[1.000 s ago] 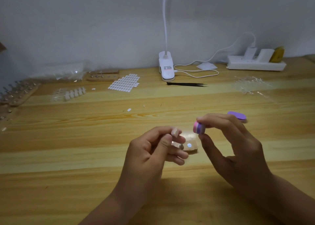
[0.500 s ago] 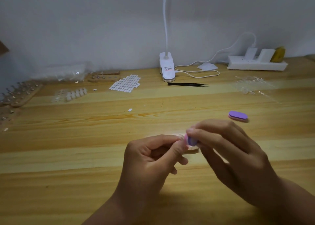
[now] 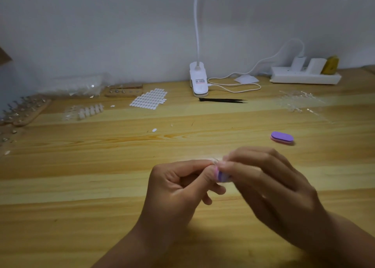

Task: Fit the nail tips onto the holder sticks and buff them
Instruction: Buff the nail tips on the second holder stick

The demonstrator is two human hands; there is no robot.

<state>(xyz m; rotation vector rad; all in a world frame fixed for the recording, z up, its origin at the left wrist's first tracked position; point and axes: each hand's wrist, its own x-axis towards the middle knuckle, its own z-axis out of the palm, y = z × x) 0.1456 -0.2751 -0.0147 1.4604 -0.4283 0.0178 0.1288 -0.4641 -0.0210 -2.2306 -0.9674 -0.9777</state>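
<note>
Between both hands, nail tip in left grip, buffer pinched in right grip.

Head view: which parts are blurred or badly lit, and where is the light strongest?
Head view: the right hand is smeared by motion blur, so the purple buffer it pinches looks soft; the left hand is sharper. The brightest patch lies on the table just behind the fingertips; the picture's edges and the wall are dim, and the forearms fall in shadow.
</note>
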